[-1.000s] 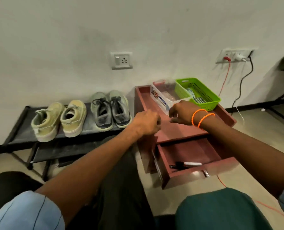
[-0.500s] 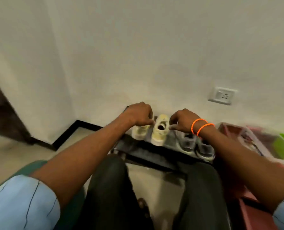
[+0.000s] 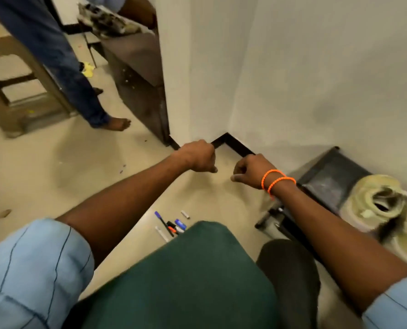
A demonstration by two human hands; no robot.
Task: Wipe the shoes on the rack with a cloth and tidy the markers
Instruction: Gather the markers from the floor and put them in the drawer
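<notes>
Beige tiled floor (image 3: 55, 162) and white wall (image 3: 316, 67) meeting at a black skirting corner; the view has swung left since a second ago, when it faced the red drawer unit and the green basket, neither of which now shows.

Left hand (image 3: 197, 159): raised above the floor near the corner, fingers curled into a fist, nothing seen in it. Same clenched pose as in the two earlier frames.

Right hand (image 3: 251, 170): level with the left and near it, not touching, fingers curled under, thumb tip showing, nothing seen in it. Two orange bands (image 3: 277, 180) on the wrist. Pose unchanged.

Light blue sleeves (image 3: 31, 269): rolled up on both arms.

Green cushion (image 3: 185, 281): under the person, at the bottom centre.

Markers (image 3: 171, 225): a loose cluster on the floor, just beyond the cushion's far edge, below and between the hands; blue, black, white and red-tipped pieces, one small white piece lying a little apart. Not in view in the earlier frames.

Shoe rack (image 3: 328, 176): dark, at the right, its left end bare.

Pale green shoes (image 3: 382, 205): on the rack at the right edge, blurred; the grey pair seen earlier is out of view.

Second person: jeans leg (image 3: 55, 55) and bare foot (image 3: 118, 123), upper left, beside a dark cabinet (image 3: 138, 67).
</notes>
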